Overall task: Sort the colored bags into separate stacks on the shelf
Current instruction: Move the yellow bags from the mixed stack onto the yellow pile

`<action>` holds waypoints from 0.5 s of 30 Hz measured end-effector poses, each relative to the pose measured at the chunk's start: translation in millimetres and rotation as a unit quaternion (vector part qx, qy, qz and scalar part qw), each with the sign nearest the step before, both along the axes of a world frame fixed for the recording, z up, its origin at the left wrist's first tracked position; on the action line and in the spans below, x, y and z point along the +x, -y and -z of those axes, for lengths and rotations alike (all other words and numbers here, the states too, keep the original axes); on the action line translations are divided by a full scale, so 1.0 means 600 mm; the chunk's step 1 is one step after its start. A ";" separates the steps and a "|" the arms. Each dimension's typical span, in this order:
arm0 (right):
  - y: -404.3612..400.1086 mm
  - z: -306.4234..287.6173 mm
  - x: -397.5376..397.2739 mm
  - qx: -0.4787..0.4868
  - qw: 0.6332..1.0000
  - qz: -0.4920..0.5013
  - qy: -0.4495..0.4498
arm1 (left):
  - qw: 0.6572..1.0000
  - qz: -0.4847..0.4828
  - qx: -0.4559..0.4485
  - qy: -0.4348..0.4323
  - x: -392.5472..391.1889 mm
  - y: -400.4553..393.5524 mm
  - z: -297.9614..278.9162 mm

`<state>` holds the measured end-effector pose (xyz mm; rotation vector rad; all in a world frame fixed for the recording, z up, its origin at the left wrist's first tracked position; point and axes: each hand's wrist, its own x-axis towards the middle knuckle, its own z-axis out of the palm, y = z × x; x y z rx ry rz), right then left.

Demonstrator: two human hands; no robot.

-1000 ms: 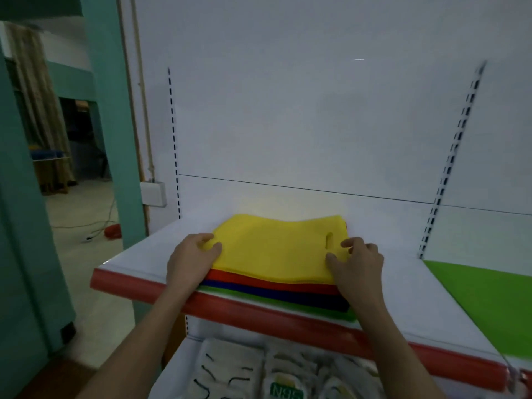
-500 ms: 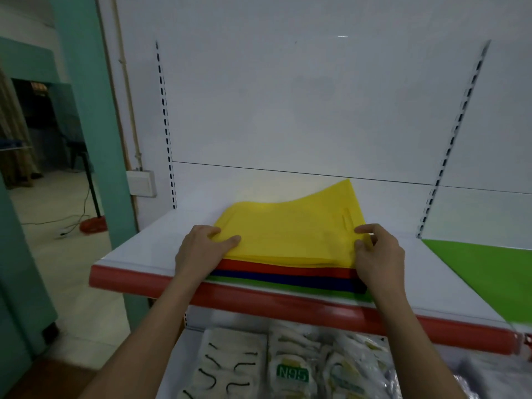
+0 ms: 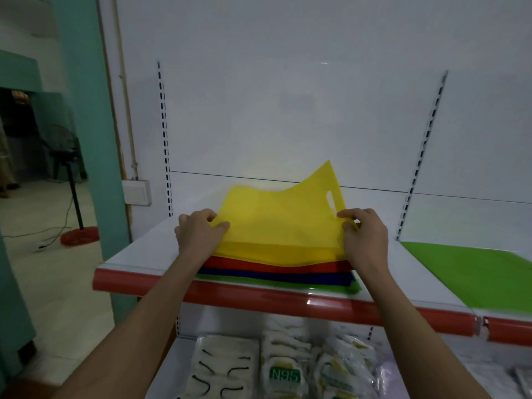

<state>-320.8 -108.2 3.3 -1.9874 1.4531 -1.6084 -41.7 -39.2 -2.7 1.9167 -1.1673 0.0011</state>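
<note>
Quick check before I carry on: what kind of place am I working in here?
Probably a small shop or its stockroom. White retail shelving with a red price-strip edge and slotted uprights, plus packaged N95 masks stocked on the shelf below.

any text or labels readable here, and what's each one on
"N95": green print on a mask packet on the lower shelf, seen upside down from this view.
Print on the neighbouring mask packets: too blurred to read.
Yellow bag, the stack beneath it and the shelf: no text visible.
</note>
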 end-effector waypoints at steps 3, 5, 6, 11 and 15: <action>-0.014 -0.029 -0.014 0.015 0.998 -0.020 0.060 | 0.972 0.120 -0.107 -0.171 -0.002 0.001 -0.028; -0.031 -0.045 -0.030 0.044 0.992 -0.031 0.113 | 0.942 0.189 -0.137 -0.242 -0.011 0.000 -0.041; -0.041 -0.050 -0.039 0.057 0.989 -0.033 0.136 | 0.928 0.227 -0.145 -0.256 -0.015 0.003 -0.043; -0.084 -0.051 -0.105 0.092 0.979 -0.007 0.181 | 0.906 0.330 -0.114 -0.238 -0.066 0.030 -0.042; -0.124 -0.042 -0.177 0.116 0.966 0.006 0.231 | 0.888 0.371 -0.083 -0.258 -0.147 0.051 -0.036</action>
